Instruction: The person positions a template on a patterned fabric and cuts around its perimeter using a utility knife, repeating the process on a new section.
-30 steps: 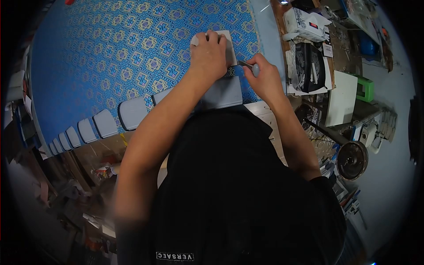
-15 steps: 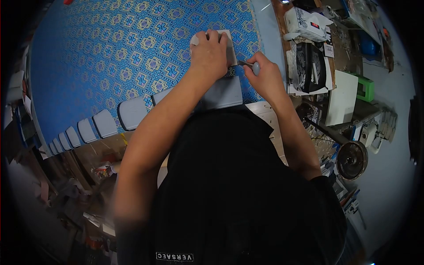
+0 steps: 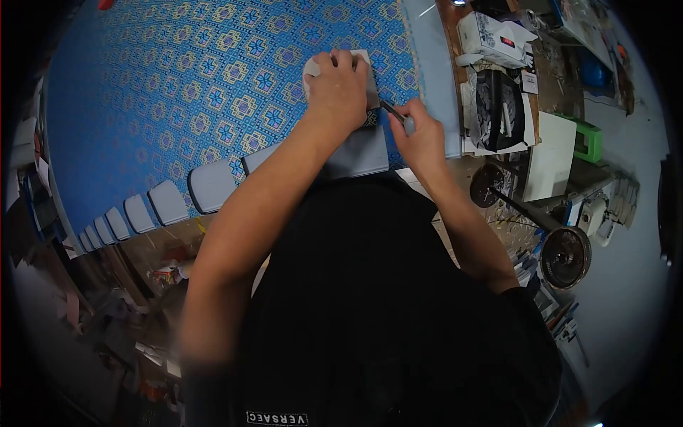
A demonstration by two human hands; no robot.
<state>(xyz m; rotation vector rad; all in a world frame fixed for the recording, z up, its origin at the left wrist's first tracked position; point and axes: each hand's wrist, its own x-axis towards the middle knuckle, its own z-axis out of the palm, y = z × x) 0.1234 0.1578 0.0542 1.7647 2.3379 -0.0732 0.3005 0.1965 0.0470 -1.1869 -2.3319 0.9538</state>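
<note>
My left hand (image 3: 337,87) presses down on a pale flat piece (image 3: 372,91), its fingers bent over the far edge. The piece lies on blue patterned fabric (image 3: 267,80) that covers the table. At the right side of the piece, my right hand (image 3: 421,141) grips a cutting knife with a grey handle (image 3: 409,125). The knife's dark tip points up and left and is close to the lower right corner of the piece; whether it touches cannot be made out. A grey padded block (image 3: 359,153) sits at the table edge below my left wrist.
Several grey padded blocks (image 3: 213,188) line the near table edge, leftward. On the right stand a tissue box (image 3: 491,39), a black patterned pouch (image 3: 496,110), a white board (image 3: 550,158), a green stool (image 3: 588,141) and a fan (image 3: 566,257).
My right hand has shifted slightly left and down, and the knife now points more steeply up and left. My left hand and the pale piece stay nearly in place.
</note>
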